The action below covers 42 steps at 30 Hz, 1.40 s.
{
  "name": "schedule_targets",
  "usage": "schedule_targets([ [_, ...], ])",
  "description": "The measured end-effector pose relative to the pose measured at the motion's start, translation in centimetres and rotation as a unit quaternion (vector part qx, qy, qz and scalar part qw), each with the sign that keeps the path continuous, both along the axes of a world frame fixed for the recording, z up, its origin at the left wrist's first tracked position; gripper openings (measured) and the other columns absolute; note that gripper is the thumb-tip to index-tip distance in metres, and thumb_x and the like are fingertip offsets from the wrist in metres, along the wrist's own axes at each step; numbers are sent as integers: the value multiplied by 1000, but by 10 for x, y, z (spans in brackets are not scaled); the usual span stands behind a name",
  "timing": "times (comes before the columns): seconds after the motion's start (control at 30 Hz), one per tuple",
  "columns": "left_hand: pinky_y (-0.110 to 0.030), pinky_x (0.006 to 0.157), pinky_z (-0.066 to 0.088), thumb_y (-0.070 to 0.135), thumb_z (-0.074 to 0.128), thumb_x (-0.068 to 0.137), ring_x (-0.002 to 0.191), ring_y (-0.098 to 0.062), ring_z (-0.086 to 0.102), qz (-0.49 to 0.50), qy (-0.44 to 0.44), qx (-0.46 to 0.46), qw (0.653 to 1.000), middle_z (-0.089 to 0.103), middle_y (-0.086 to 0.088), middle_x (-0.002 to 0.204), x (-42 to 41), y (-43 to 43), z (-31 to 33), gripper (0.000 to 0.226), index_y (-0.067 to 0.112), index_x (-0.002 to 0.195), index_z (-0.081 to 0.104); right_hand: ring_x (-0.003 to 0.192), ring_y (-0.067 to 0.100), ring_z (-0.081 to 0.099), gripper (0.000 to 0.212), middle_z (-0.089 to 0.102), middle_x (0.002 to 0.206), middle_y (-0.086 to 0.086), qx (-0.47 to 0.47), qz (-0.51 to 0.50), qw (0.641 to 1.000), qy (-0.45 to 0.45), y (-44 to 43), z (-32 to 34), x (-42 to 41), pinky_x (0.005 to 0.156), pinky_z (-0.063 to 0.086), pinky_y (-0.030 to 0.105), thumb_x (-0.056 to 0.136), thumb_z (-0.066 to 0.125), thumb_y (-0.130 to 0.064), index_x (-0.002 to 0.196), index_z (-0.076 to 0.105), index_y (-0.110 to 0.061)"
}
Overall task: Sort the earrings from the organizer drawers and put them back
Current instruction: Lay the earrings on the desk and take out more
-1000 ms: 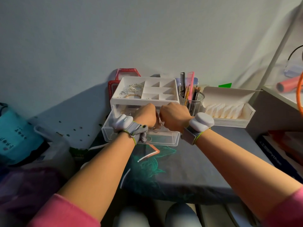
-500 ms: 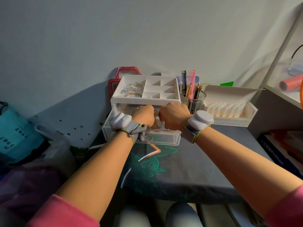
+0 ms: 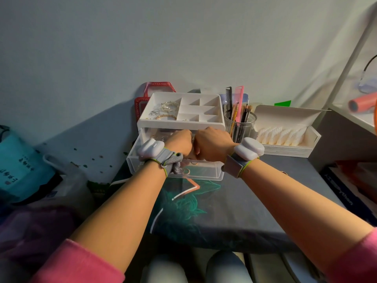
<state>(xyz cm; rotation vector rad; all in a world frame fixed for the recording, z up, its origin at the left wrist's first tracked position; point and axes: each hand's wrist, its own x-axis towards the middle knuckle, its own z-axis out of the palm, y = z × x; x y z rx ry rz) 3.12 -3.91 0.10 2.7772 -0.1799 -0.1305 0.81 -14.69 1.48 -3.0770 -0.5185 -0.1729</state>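
A white organizer (image 3: 181, 126) stands at the back of the table, its top tray holding bracelets and rings (image 3: 166, 111) in the left compartment. Its clear drawer (image 3: 206, 173) is pulled out toward me, with small gold earrings (image 3: 186, 171) on its floor. My left hand (image 3: 179, 142) and my right hand (image 3: 212, 144) hover knuckle to knuckle over the drawer. Their backs face me and their fingers curl down into it. Whatever the fingertips hold is hidden.
A clear cup of combs and brushes (image 3: 238, 124) stands right of the organizer. Beside it is an open white box of cotton pads (image 3: 285, 137). A red-handled bag (image 3: 157, 88) leans behind the organizer, bags (image 3: 18, 170) lie at the left, and a shelf (image 3: 353, 117) is at the right.
Both hands have stayed pressed together over the open drawer, edging slightly farther in toward the organizer. The drawer has not moved.
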Motion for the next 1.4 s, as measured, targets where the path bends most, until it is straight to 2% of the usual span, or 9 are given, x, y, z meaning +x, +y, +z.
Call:
schedule_targets([
  [0.07, -35, 73, 47, -5, 54, 88, 93, -33, 64, -2, 3, 20, 1000, 63, -18, 87, -1, 1, 3, 11, -3, 92, 63, 99, 26, 65, 19, 68, 107, 7, 6, 3, 1000, 12, 1, 0, 0, 75, 47, 31, 89, 58, -20, 103, 69, -14],
  [0.2, -30, 58, 41, -6, 56, 86, 57, -17, 47, 10, 3, 40, 999, 47, -6, 62, 0, 0, 5, 27, 7, 64, 48, 97, 27, 65, 18, 67, 106, 9, 10, 8, 999, 32, 2, 3, -1, 77, 49, 33, 87, 62, -19, 102, 69, -12],
  [0.3, -29, 59, 41, -6, 57, 86, 65, -22, 50, 15, -6, 44, 999, 47, -6, 63, -2, -1, 6, 29, 7, 63, 45, 96, 28, 65, 17, 67, 105, 9, 14, 3, 999, 43, 3, 3, -1, 78, 50, 34, 86, 62, -16, 101, 68, -11],
  [0.43, -30, 69, 43, -8, 55, 86, 79, -28, 53, 25, -8, 40, 999, 54, -12, 81, -5, -2, 8, 6, -3, 86, 59, 96, 29, 65, 15, 67, 103, 10, 13, 7, 999, 52, 5, 4, -1, 84, 53, 38, 86, 62, -13, 100, 67, -9],
  [0.6, -29, 68, 45, -3, 61, 85, 79, -25, 57, 45, -14, 25, 999, 63, -10, 91, -5, 3, 7, 18, 0, 102, 65, 94, 29, 66, 12, 67, 96, 10, 7, -4, 999, 51, 6, 1, 3, 85, 54, 36, 85, 63, -9, 95, 67, -6],
  [0.8, -45, 72, 61, -4, 64, 86, 80, -36, 73, 76, 16, -147, 986, 72, -21, 86, -8, 8, 11, 10, -3, 95, 68, 85, 27, 66, 15, 70, 94, 13, 65, 34, 997, 29, -4, 2, 9, 80, 56, 38, 83, 69, -14, 94, 71, -5],
  [1.03, -30, 52, 59, -1, 59, 92, 58, -23, 70, 101, -28, -284, 953, 70, -15, 75, -20, 1, 18, 11, 3, 89, 69, 80, 16, 61, 14, 72, 94, 8, 204, 38, 978, -11, -25, 10, 5, 73, 49, 26, 84, 63, -6, 93, 74, -8],
  [1.27, -27, 51, 58, -5, 54, 91, 53, -22, 66, 99, -52, -354, 929, 70, -17, 75, -26, -26, 13, 20, 7, 79, 65, 79, 13, 64, 15, 72, 87, 2, 307, 21, 951, -39, -58, 8, 0, 70, 48, 20, 84, 65, -8, 94, 75, -10],
  [1.4, -33, 57, 61, -7, 52, 91, 54, -23, 66, 82, -71, -395, 912, 68, -17, 73, -31, -49, 13, 28, 12, 72, 62, 69, 11, 61, 9, 70, 77, 1, 401, 1, 915, -41, -81, 0, -3, 71, 51, 29, 84, 66, -8, 89, 74, -10],
])
